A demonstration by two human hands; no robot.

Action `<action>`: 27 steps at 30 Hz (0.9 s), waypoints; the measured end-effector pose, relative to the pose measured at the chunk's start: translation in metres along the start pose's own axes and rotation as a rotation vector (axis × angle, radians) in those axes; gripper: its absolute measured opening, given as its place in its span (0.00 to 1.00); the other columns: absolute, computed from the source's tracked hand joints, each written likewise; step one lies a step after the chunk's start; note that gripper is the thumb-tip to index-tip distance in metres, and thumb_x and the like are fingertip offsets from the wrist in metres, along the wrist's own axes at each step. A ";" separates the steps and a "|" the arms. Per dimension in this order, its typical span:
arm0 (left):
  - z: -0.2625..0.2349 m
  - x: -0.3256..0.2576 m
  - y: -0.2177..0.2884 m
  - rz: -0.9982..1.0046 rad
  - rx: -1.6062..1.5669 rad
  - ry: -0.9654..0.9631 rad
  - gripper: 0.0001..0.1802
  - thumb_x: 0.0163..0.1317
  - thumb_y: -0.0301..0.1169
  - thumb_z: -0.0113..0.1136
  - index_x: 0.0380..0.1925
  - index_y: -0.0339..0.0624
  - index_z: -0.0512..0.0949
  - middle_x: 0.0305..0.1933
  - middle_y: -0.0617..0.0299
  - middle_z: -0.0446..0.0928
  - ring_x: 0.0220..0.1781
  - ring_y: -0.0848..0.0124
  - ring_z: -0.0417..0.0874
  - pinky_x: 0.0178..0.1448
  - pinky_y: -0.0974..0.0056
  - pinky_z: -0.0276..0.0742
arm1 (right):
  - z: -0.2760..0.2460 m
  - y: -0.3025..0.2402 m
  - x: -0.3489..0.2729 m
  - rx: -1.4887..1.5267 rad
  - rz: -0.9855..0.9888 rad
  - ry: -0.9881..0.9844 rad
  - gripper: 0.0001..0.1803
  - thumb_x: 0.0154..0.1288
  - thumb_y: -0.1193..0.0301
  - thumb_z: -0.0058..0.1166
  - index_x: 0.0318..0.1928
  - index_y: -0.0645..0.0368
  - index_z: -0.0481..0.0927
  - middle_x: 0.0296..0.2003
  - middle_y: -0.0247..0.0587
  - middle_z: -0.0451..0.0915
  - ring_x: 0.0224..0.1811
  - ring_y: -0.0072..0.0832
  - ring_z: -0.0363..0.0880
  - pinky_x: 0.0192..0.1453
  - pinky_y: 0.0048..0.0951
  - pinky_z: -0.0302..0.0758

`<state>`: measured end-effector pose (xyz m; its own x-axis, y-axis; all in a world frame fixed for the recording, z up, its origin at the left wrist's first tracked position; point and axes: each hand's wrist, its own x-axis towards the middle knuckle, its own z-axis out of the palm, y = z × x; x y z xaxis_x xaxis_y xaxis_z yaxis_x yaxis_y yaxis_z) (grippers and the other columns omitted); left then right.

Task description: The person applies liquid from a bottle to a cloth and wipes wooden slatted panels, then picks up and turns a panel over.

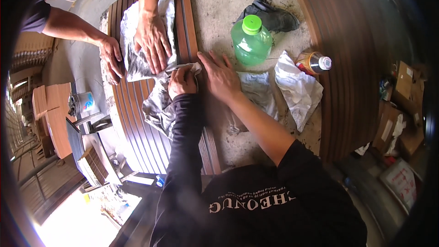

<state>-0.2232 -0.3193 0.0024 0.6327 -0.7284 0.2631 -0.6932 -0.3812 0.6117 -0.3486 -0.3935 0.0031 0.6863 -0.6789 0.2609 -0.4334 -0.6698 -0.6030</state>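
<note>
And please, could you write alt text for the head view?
The person's left hand grips a smudged cloth on grooved brown boards, the right hand open at their edge; opposite, a co-worker's hand rests on another cloth. A green-capped bottle stands nearby.

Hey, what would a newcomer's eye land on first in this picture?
Probably the green-capped bottle, standing on the worn tabletop beyond the right hand. Next, the stained cloth gripped by the left hand over the ribbed brown panels, with a co-worker's hand flat on a white cloth just beyond.
</note>
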 end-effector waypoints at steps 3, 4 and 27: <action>0.009 -0.015 -0.013 0.081 0.092 0.005 0.07 0.54 0.31 0.57 0.33 0.49 0.81 0.36 0.54 0.79 0.36 0.53 0.81 0.41 0.54 0.76 | 0.003 0.006 0.000 -0.013 0.002 0.017 0.34 0.57 0.77 0.48 0.66 0.56 0.59 0.62 0.41 0.68 0.68 0.37 0.61 0.69 0.47 0.55; 0.007 -0.020 -0.008 0.079 0.069 0.020 0.07 0.55 0.32 0.57 0.33 0.50 0.81 0.36 0.54 0.79 0.36 0.53 0.81 0.40 0.54 0.76 | 0.003 0.003 -0.005 0.001 0.026 -0.011 0.34 0.56 0.77 0.48 0.66 0.57 0.60 0.62 0.42 0.68 0.67 0.38 0.60 0.69 0.47 0.55; -0.024 -0.083 -0.020 0.171 0.172 -0.006 0.09 0.55 0.30 0.58 0.36 0.45 0.81 0.35 0.52 0.78 0.36 0.52 0.79 0.42 0.53 0.75 | 0.002 -0.001 -0.004 -0.075 0.072 -0.093 0.35 0.59 0.71 0.44 0.69 0.55 0.56 0.66 0.39 0.62 0.70 0.35 0.57 0.73 0.42 0.49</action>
<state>-0.2539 -0.2376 -0.0134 0.4990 -0.7941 0.3470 -0.8392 -0.3428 0.4221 -0.3500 -0.3892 0.0013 0.7014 -0.6976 0.1462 -0.5232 -0.6433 -0.5590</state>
